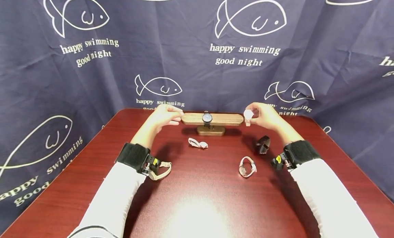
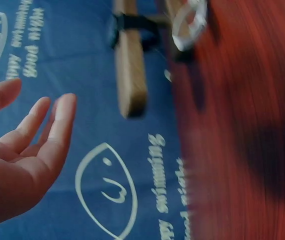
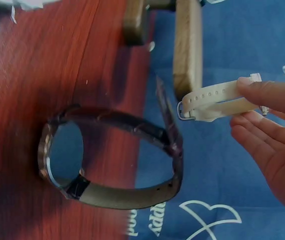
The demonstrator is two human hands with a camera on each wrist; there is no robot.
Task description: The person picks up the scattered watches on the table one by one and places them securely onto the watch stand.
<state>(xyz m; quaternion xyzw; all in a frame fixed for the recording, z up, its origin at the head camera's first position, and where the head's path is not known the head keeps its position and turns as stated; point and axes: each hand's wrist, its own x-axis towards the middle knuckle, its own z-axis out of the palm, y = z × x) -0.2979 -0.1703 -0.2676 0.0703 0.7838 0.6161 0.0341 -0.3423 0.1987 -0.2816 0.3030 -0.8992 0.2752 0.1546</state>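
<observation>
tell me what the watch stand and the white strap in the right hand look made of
Watch stand: apparently wood, light brown with visible grain, smooth matte finish. White strap, pinched by the right hand: probably silicone or rubber, matte and flexible, with a metal buckle.

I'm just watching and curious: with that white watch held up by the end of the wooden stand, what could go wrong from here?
1. The right hand only pinches the white watch by its strap, so it might slip and drop.
2. The stand rests on a narrow base; a push on its end might tip it, along with the dark watch on it.
3. The left hand is open beside the other end, apparently not gripping it, so it may not steady the stand.
</observation>
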